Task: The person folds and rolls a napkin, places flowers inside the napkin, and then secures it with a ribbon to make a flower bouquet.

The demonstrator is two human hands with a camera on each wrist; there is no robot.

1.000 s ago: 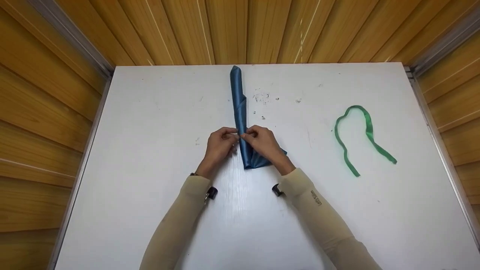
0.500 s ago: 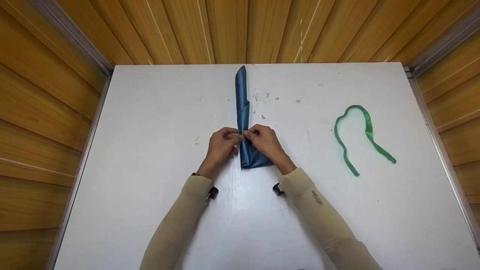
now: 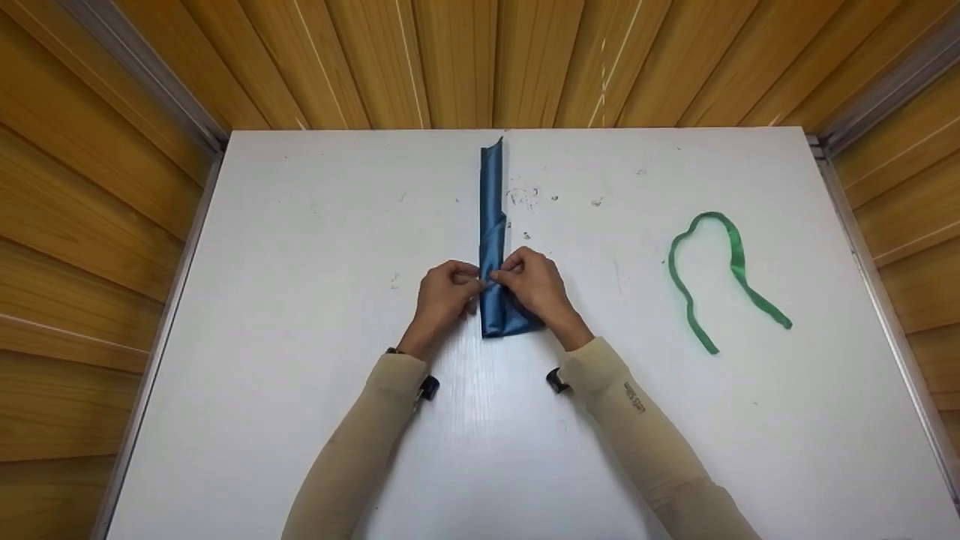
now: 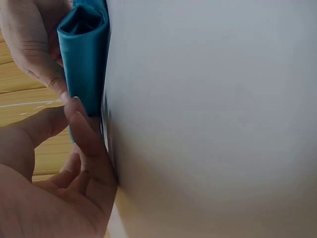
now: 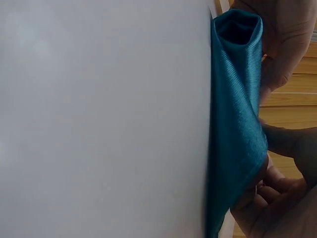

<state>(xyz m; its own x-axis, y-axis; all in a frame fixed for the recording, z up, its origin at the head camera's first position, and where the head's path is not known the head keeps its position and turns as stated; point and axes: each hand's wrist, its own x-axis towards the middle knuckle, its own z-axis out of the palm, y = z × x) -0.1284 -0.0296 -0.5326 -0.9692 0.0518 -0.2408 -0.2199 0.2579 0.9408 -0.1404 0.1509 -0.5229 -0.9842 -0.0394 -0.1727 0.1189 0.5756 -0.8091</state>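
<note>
With the blue cloth roll (image 3: 491, 240) pinched in the fingers of the left hand (image 3: 444, 295) and right hand (image 3: 538, 283), 9 o'clock from the green ribbon (image 3: 739, 264), its far end (image 3: 491, 157) has been shifted towards 3 o'clock, so rolling seems further advanced.

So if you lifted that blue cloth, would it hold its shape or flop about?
The cloth would probably flop: its unrolled flap drapes in a soft bend. It may well uncoil if released, as no tie shows around it. Its satiny sheen suggests it could feel slippery.
</note>
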